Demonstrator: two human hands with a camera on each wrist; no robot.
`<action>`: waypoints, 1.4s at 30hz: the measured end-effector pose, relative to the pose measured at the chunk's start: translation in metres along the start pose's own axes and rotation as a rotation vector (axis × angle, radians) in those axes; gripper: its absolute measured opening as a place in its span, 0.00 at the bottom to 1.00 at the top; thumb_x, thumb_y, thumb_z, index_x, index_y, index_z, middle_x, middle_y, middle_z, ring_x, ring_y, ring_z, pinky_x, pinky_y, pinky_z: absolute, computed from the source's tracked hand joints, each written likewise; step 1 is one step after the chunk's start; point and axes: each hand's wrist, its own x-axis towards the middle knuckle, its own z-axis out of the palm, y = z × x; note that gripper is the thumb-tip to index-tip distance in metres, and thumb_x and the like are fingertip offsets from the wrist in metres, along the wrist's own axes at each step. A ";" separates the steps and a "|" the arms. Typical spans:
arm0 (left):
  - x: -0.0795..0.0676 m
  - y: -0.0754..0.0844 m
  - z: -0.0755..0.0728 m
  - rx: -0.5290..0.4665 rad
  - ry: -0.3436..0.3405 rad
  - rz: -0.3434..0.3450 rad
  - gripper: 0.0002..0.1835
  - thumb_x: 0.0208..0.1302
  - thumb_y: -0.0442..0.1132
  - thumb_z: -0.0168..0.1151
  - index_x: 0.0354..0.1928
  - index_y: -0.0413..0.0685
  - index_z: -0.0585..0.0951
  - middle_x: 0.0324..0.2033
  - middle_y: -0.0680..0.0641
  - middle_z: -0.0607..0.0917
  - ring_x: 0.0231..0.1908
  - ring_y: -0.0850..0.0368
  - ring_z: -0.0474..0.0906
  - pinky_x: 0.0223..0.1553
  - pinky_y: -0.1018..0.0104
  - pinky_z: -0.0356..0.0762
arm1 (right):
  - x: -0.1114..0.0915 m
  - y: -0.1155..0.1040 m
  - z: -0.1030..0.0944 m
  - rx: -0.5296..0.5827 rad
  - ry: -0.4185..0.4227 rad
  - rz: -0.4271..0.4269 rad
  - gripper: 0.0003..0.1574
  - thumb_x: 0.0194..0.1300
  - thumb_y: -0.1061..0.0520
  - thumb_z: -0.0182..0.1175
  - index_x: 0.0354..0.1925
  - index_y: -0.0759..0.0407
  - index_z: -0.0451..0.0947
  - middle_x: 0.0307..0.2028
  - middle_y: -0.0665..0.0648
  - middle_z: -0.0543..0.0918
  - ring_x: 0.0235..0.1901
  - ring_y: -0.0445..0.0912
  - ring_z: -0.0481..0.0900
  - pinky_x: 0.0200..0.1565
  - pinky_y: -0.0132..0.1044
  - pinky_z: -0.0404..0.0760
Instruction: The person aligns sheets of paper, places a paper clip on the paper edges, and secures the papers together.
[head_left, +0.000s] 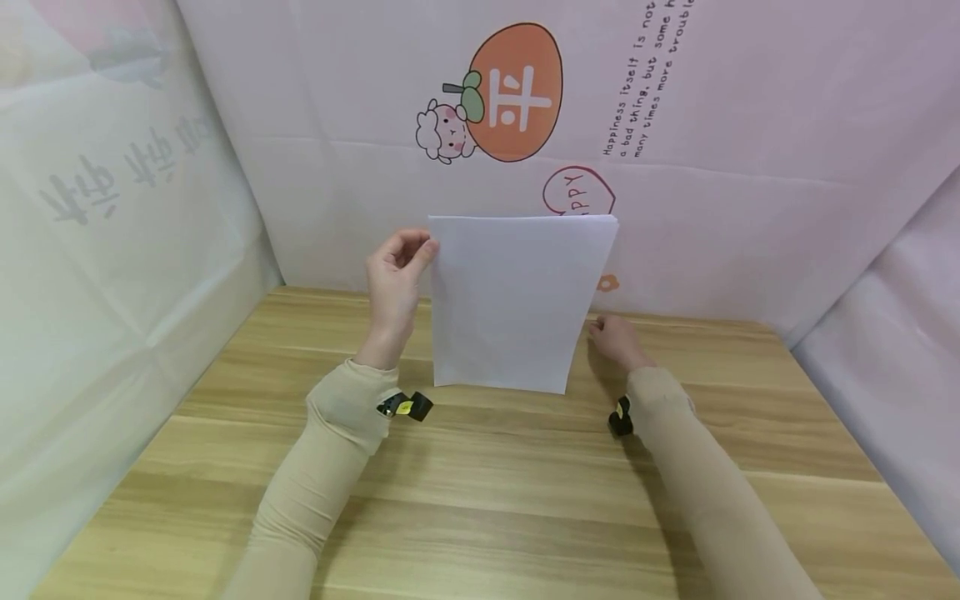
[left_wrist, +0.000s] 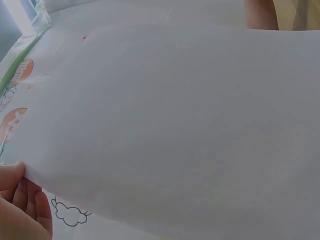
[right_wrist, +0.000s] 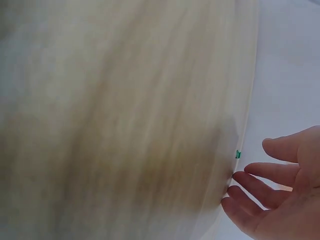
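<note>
White paper (head_left: 517, 304) stands upright over the table in the head view, with more than one edge showing at its top right corner. My left hand (head_left: 397, 271) pinches its left edge near the top corner between thumb and fingers. In the left wrist view the paper (left_wrist: 170, 120) fills most of the picture, and the left hand (left_wrist: 22, 205) grips its corner. My right hand (head_left: 617, 340) is low at the table's back edge, right of the paper. Its fingers (right_wrist: 260, 190) are spread and slightly bent in the right wrist view, tips at the table edge beside a small green mark (right_wrist: 238, 154).
The wooden table (head_left: 480, 492) ends at a hanging white cloth (head_left: 360, 183) printed with an orange fruit, a sheep and lettering. More pale cloth (head_left: 97, 250) hangs along the left and right sides. Small black cameras (head_left: 408, 407) sit on both wrists.
</note>
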 end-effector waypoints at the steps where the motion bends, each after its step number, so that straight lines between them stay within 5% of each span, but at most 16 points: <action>1: 0.000 0.000 0.000 -0.001 0.001 -0.002 0.12 0.59 0.33 0.66 0.38 0.27 0.79 0.28 0.57 0.80 0.31 0.64 0.74 0.37 0.74 0.73 | 0.001 0.001 0.000 -0.010 0.003 -0.002 0.16 0.71 0.59 0.47 0.28 0.68 0.71 0.24 0.61 0.73 0.25 0.51 0.69 0.30 0.41 0.69; 7: 0.000 0.002 0.001 0.001 0.002 0.004 0.12 0.58 0.32 0.66 0.39 0.27 0.79 0.28 0.57 0.80 0.31 0.64 0.74 0.37 0.75 0.73 | 0.006 0.002 -0.001 -0.099 -0.005 -0.033 0.19 0.69 0.59 0.49 0.44 0.75 0.78 0.45 0.73 0.81 0.46 0.65 0.77 0.52 0.56 0.73; 15: 0.000 0.002 0.002 0.002 0.000 0.004 0.11 0.58 0.31 0.65 0.39 0.27 0.79 0.28 0.57 0.80 0.31 0.64 0.74 0.37 0.74 0.74 | 0.011 -0.003 -0.002 -0.138 0.012 0.020 0.18 0.66 0.58 0.52 0.23 0.67 0.76 0.22 0.59 0.76 0.25 0.50 0.70 0.31 0.42 0.70; 23: 0.000 0.001 0.003 0.003 -0.003 0.005 0.11 0.58 0.30 0.65 0.39 0.27 0.79 0.28 0.57 0.80 0.30 0.64 0.74 0.37 0.74 0.74 | 0.015 -0.003 -0.001 -0.122 0.043 0.071 0.15 0.65 0.60 0.54 0.38 0.74 0.79 0.41 0.72 0.81 0.44 0.64 0.76 0.49 0.54 0.73; 42: 0.001 0.000 0.000 0.002 -0.007 0.011 0.11 0.58 0.31 0.65 0.38 0.28 0.79 0.28 0.57 0.80 0.31 0.64 0.74 0.37 0.74 0.74 | 0.024 0.004 0.004 -0.066 0.092 0.114 0.14 0.61 0.64 0.54 0.42 0.74 0.77 0.44 0.72 0.80 0.46 0.64 0.77 0.50 0.54 0.75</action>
